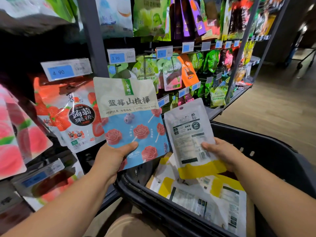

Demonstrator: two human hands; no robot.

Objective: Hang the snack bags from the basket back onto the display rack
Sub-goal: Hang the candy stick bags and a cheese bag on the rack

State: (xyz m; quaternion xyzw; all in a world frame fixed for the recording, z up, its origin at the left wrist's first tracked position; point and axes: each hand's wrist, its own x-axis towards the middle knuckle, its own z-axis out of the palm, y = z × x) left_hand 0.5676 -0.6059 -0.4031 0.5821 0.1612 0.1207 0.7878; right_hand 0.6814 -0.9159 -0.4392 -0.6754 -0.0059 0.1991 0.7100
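Two bags are up: left hand (112, 157) pinches the blue-and-cream hawthorn-lolly pouch (131, 120), right hand (220, 151) grips a white-and-yellow pouch (189, 134) above the black plastic basket (273, 151). Next, I judge, thread a hang-hole onto a rack (93, 40) hook.

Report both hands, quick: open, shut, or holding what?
Left hand: grips the blue bag by its lower edge.
Right hand: grips the white bag, above the basket.
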